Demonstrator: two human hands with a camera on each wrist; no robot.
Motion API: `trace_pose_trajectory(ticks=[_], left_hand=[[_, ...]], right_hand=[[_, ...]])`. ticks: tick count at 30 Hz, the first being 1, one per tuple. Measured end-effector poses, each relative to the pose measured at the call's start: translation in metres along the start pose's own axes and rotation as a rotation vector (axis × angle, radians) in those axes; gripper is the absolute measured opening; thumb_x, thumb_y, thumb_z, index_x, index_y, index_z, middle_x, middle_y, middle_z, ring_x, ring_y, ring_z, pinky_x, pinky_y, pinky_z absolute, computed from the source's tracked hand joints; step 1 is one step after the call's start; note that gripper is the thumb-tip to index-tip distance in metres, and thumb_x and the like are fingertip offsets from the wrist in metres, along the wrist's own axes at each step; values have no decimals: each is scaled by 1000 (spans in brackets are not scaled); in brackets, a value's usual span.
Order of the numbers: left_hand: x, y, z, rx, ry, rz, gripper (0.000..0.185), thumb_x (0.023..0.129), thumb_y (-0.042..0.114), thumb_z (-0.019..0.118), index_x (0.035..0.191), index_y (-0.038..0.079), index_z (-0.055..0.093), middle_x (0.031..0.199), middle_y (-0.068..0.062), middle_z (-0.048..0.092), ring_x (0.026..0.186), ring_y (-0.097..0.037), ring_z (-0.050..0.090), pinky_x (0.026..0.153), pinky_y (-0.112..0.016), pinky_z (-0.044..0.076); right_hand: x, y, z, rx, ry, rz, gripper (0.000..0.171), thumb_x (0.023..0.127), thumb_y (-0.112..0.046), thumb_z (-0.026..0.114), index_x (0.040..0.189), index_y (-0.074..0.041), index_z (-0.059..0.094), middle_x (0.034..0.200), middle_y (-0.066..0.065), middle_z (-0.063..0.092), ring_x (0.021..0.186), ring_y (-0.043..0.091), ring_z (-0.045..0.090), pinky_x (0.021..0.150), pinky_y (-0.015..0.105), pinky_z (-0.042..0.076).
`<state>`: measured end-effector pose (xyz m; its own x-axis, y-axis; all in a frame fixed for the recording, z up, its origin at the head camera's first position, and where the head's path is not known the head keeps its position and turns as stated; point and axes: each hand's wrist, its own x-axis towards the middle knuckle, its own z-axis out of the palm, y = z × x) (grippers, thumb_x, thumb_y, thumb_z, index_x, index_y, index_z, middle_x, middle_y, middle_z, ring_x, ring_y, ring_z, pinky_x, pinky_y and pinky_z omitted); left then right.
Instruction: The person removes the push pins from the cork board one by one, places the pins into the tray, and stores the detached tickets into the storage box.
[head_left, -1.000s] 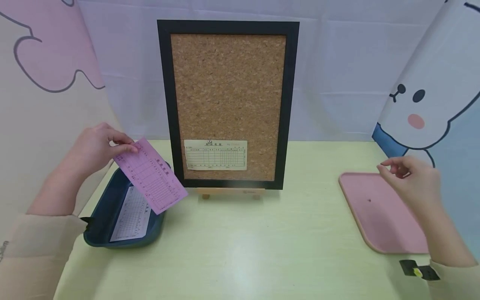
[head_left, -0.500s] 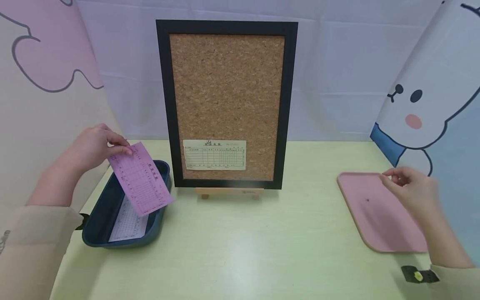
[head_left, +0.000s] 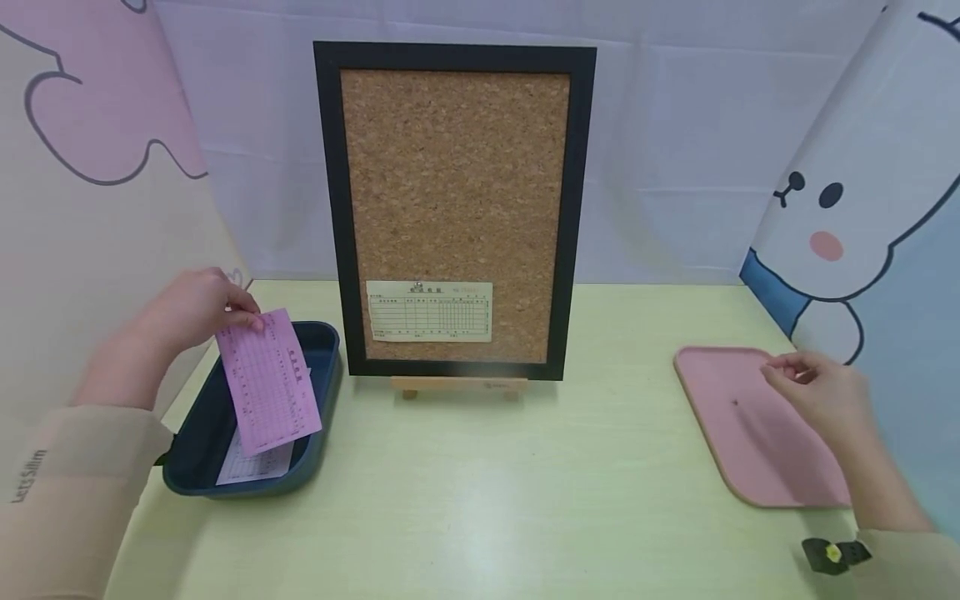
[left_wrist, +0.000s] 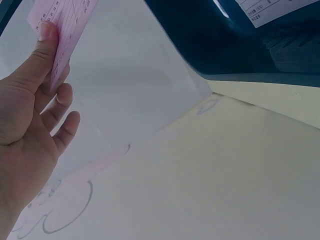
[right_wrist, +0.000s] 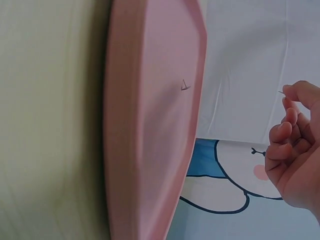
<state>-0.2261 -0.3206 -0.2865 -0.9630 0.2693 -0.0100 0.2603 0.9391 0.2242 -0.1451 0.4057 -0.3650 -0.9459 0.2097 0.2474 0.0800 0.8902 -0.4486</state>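
My left hand (head_left: 197, 310) pinches a pink printed form slip (head_left: 270, 383) by its upper corner, thumb in front, over the dark blue bin (head_left: 176, 471). In the left wrist view the thumb and fingers (left_wrist: 44, 31) hold the slip's end. A white form slip (head_left: 251, 467) lies in the bin, partly covered by the pink one. Above the pink tray (head_left: 780, 450), my right hand (head_left: 821, 396) pinches a thumbtack (right_wrist: 281, 92), whose thin point sticks out from the fingertips in the right wrist view. Another thumbtack (right_wrist: 185, 87) lies point up on the tray.
A black-framed cork board (head_left: 457, 200) stands on a small wooden easel (head_left: 461, 383) at the back middle. A pale form slip (head_left: 430, 312) is pinned low on its left by a tack. Printed cloth (head_left: 675, 150) hangs behind the light green table (head_left: 487, 500).
My left hand has moved the pink slip left and down over the bin, and the slip hangs more upright. My right hand has sunk slightly above the tray.
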Motion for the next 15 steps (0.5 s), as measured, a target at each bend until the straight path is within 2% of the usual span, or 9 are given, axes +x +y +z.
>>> trace_pose_trajectory(ticks=[2, 4, 11, 15], left_hand=[[-1, -2, 5, -2, -8, -1, 22, 77, 13, 77, 96, 3, 73, 86, -11, 60, 77, -24, 54, 63, -32, 49], [-2, -5, 9, -4, -15, 0, 21, 77, 13, 78, 96, 4, 74, 86, -10, 61, 78, -25, 54, 63, -32, 49], [-3, -16, 25, 3, -48, -5, 15, 78, 9, 76, 92, 5, 75, 80, -6, 67, 71, -21, 57, 67, -36, 53], [-2, -19, 33, 3, -66, 10, 14, 78, 10, 76, 91, 5, 75, 79, -6, 67, 66, -18, 57, 64, -34, 52]], right_hand=[[1, 4, 2, -12, -38, 11, 32, 87, -35, 65, 96, -4, 66, 80, 6, 62, 65, 0, 43, 51, 20, 38], [3, 9, 5, -23, -70, -1, 33, 87, -35, 66, 94, -3, 66, 77, 5, 60, 64, 2, 44, 52, 20, 38], [6, 23, 12, -34, -190, -102, 25, 85, -28, 68, 91, -4, 67, 71, -2, 55, 62, 2, 43, 52, 23, 36], [8, 26, 14, -50, -228, -141, 22, 85, -26, 68, 89, -5, 68, 71, -2, 55, 62, 0, 44, 53, 23, 37]])
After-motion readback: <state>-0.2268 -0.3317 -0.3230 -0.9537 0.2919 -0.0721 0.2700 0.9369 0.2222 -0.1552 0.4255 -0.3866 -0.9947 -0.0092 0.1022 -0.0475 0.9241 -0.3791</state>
